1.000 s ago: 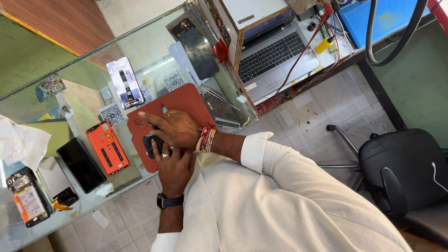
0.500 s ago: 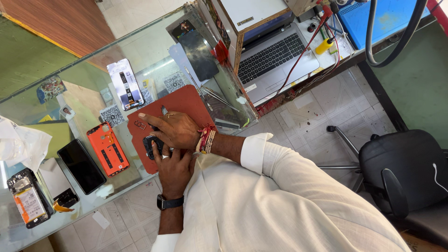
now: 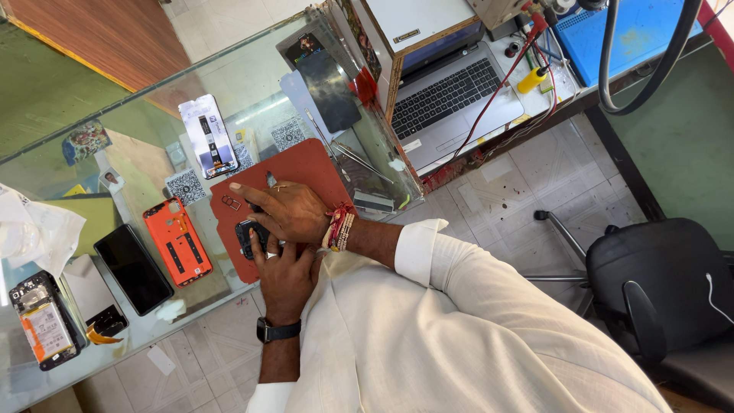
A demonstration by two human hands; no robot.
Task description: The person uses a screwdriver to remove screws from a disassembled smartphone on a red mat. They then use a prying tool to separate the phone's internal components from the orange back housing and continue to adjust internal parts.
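Phone repair shop, seen from beside the counter: glass counter (image 3: pixel 229 84) strewn with opened handsets, an orange phone back shell (image 3: pixel 177 241), a black screen panel (image 3: pixel 133 268), a stripped phone with exposed battery (image 3: pixel 42 321); red work mat (image 3: pixel 306 168); side bench with laptop (image 3: pixel 451 99), red test leads (image 3: pixel 497 92), blue mat (image 3: pixel 634 30); tiled floor; black office chair (image 3: pixel 665 283)
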